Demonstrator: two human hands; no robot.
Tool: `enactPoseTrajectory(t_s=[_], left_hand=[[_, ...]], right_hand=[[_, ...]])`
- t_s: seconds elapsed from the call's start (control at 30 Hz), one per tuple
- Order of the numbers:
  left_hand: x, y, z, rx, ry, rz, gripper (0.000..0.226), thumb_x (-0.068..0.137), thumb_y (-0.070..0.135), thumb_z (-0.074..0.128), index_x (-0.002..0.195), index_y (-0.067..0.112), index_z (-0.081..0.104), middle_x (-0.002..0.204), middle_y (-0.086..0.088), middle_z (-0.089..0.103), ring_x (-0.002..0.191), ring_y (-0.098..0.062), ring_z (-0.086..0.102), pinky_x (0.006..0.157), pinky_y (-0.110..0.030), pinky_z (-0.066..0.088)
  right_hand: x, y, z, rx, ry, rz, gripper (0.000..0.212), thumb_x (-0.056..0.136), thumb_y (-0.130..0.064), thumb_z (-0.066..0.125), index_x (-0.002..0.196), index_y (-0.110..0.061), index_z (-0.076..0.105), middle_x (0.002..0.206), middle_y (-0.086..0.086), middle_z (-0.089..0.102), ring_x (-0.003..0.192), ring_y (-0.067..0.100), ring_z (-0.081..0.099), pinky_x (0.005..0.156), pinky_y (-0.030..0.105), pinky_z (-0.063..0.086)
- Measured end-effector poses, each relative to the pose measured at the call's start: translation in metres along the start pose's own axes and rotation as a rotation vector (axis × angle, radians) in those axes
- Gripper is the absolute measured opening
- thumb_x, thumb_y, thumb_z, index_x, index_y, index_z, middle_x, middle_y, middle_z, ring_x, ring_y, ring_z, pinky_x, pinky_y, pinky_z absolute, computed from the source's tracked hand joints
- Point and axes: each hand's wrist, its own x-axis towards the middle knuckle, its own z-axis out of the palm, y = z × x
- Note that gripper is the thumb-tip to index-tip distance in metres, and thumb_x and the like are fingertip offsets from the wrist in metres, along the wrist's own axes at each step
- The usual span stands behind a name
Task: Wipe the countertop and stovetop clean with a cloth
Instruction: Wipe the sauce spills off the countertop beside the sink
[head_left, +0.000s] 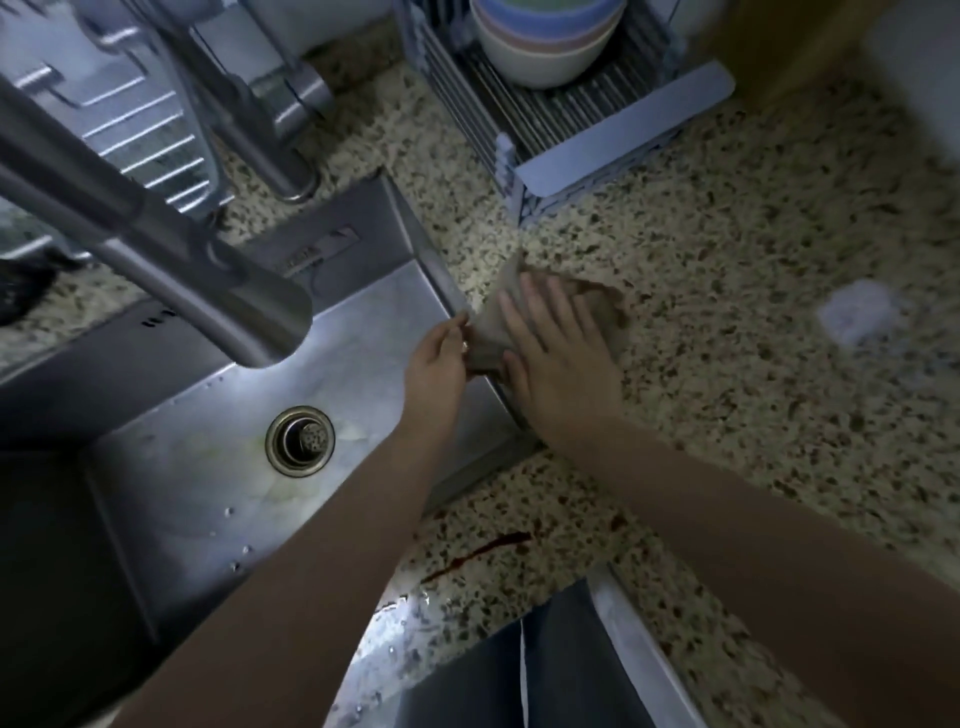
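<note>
Cloth (566, 317) on the counter (727, 364) by the sink (208, 493) edge, wiping barely started.
Right hand (556, 358) presses it flat with straight fingers, left hand (436, 358) pinches its corner; red spill (483, 553) near the front edge looks untouched, and no stovetop in view yet.

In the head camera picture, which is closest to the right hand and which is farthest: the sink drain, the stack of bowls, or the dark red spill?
From the right hand, pressing flat on the cloth:
1. Dark red spill, on the countertop's front strip, toward the person.
2. Sink drain, to the left, in the sink bottom.
3. Stack of bowls, at the back, on the drying rack.
</note>
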Motion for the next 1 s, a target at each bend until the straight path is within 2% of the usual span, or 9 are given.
enactPoseTrajectory(t_s=[0.1,0.2,0.3,0.43,0.57,0.67,0.73,0.87,1.0], left_hand=[[0.010,0.006,-0.008,-0.041,0.020,-0.055,0.036,0.109,0.022,0.039,0.131,0.005,0.062,0.122,-0.017,0.068,0.109,-0.031,0.065,0.097,-0.043,0.055],[0.019,0.022,-0.010,-0.142,0.022,-0.051,0.037,0.109,0.029,0.039,0.136,0.013,0.058,0.115,-0.003,0.068,0.100,-0.021,0.065,0.088,-0.036,0.057],[0.032,0.036,-0.012,-0.230,0.042,-0.008,0.027,0.109,0.032,0.041,0.119,0.018,0.063,0.104,0.006,0.068,0.095,-0.019,0.067,0.086,-0.037,0.058],[0.036,0.033,-0.014,-0.300,0.073,-0.082,0.035,0.108,0.032,0.040,0.124,0.013,0.065,0.103,-0.003,0.071,0.096,-0.024,0.068,0.086,-0.035,0.058],[0.030,0.015,-0.024,-0.279,0.016,-0.144,0.039,0.108,0.034,0.039,0.128,0.011,0.064,0.108,-0.006,0.072,0.093,-0.022,0.070,0.084,-0.033,0.057],[0.030,0.013,-0.031,-0.221,0.026,-0.067,0.037,0.109,0.037,0.037,0.135,0.020,0.057,0.123,-0.002,0.069,0.101,-0.020,0.069,0.092,-0.037,0.055],[0.029,0.012,-0.032,-0.142,0.088,0.021,0.033,0.110,0.032,0.036,0.132,0.021,0.057,0.124,-0.002,0.067,0.103,-0.021,0.068,0.092,-0.037,0.054],[0.023,0.005,-0.024,-0.048,0.305,0.254,0.028,0.106,0.015,0.036,0.109,0.013,0.064,0.097,-0.004,0.068,0.078,-0.013,0.064,0.078,-0.037,0.054],[0.011,0.002,0.001,-0.029,0.218,0.378,0.025,0.107,0.014,0.039,0.097,0.014,0.062,0.086,0.002,0.066,0.073,-0.009,0.060,0.069,-0.030,0.051]], right_hand=[[0.047,-0.025,0.012,0.044,0.003,-0.096,0.058,0.109,-0.029,0.034,0.162,-0.008,0.025,0.170,0.015,0.021,0.158,0.036,0.015,0.127,0.052,0.017],[0.098,-0.041,0.018,0.056,0.024,-0.134,0.059,0.108,-0.030,0.034,0.162,-0.007,0.025,0.170,0.017,0.019,0.158,0.035,0.015,0.127,0.049,0.016],[0.130,-0.045,0.018,0.059,-0.001,-0.100,0.061,0.108,-0.032,0.029,0.164,-0.010,0.017,0.172,0.014,0.012,0.159,0.031,0.010,0.129,0.046,0.011],[0.091,-0.046,0.017,0.071,0.046,0.008,0.058,0.111,-0.032,0.028,0.162,-0.006,0.023,0.169,0.018,0.020,0.158,0.033,0.016,0.129,0.046,0.014],[0.078,-0.044,0.018,0.062,0.066,-0.047,0.057,0.110,-0.031,0.031,0.160,-0.004,0.029,0.166,0.021,0.026,0.156,0.036,0.023,0.126,0.050,0.021],[0.128,-0.047,0.021,0.048,0.078,-0.047,0.059,0.108,-0.032,0.034,0.160,-0.005,0.030,0.166,0.019,0.029,0.155,0.034,0.026,0.125,0.049,0.025],[0.127,-0.044,0.020,0.050,0.081,-0.016,0.058,0.106,-0.031,0.040,0.158,-0.005,0.035,0.164,0.018,0.034,0.154,0.033,0.031,0.124,0.049,0.027],[0.029,-0.031,0.011,0.033,0.041,-0.066,0.053,0.112,-0.030,0.033,0.160,-0.006,0.032,0.167,0.017,0.029,0.156,0.034,0.024,0.127,0.048,0.020],[0.012,0.042,-0.012,-0.090,-0.011,0.033,0.057,0.111,-0.034,0.016,0.161,-0.010,0.026,0.167,0.020,0.023,0.154,0.038,0.022,0.122,0.057,0.029]])
